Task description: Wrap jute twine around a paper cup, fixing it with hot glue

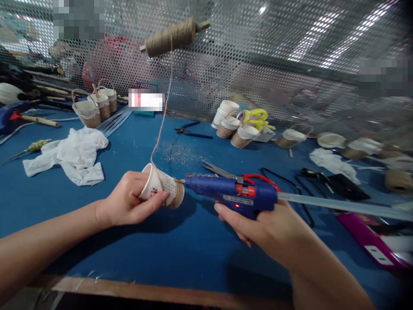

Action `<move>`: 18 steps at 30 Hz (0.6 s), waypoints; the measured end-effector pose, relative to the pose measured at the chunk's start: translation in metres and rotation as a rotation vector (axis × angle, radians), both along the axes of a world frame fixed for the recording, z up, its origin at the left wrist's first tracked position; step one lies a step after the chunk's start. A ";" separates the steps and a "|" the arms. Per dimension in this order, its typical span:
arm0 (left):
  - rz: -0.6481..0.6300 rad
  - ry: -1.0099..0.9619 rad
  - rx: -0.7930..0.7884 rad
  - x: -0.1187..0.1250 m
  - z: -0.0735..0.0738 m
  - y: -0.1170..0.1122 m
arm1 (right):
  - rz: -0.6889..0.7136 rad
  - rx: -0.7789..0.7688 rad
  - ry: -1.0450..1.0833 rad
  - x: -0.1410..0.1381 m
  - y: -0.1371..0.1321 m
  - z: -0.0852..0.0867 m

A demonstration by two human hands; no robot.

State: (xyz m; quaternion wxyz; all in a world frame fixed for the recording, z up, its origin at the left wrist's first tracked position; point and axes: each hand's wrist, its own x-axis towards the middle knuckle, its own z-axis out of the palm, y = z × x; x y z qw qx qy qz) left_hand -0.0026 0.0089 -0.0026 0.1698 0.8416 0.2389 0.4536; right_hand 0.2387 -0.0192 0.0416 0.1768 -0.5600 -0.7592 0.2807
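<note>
My left hand (137, 198) grips a white paper cup (165, 183) tilted on its side, with some fingers inside its mouth and the thumb on its outer wall. Twine is wound round the lower end of the cup. From there a strand (164, 112) rises to a spool of twine (171, 38) hung in front of the mesh. My right hand (258, 224) is wrapped round the handle of a blue glue gun (226, 189), whose red light glows. The nozzle meets the cup's side near the wound twine. A long clear glue stick (335, 206) sticks out of its back.
Scissors (222, 171) with red handles lie behind the glue gun, and pliers (193, 131) farther back. Twine-wrapped cups (88, 116) stand at the back left, others (244, 137) at the back right. White lace (75, 153) lies left; a purple power strip (371, 241) sits right.
</note>
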 end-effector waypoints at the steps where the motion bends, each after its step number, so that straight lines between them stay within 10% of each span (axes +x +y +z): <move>1: -0.009 0.003 0.014 0.000 0.000 0.000 | -0.031 -0.006 0.010 -0.003 -0.001 0.001; 18: 0.088 -0.052 -0.250 0.001 -0.003 0.000 | 0.034 0.115 -0.065 -0.003 -0.004 0.000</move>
